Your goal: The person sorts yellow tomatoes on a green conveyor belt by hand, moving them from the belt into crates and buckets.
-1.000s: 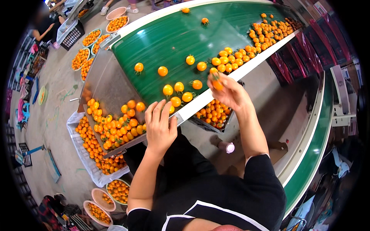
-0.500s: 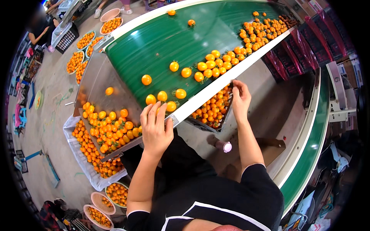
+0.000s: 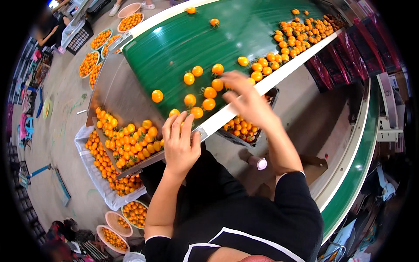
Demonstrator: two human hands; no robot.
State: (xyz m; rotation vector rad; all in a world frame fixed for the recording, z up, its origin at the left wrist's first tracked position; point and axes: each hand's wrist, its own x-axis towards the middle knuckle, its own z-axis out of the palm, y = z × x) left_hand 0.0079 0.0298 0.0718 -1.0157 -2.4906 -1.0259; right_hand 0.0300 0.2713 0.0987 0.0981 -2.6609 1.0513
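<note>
Both hands at a green conveyor belt, over yellow-orange cherry tomatoes scattered mid-frame and bunched toward upper right.

At centre, with the right hand blurred, partly open above the white rail, hiding some fruit; cannot tell whether gripping any. Left of centre, with the left hand loosely spread and bent over the belt's corner, close to the nearest tomatoes; cannot tell whether touching them. At left, more fruit piled in a metal chute above a white-lined crate. Below the rail, a black crate of tomatoes, partly blocked by the right forearm; lower, a pink-capped bottle. At upper right, film-wrapped crates; at right, a second belt; at upper left, bowls.
</note>
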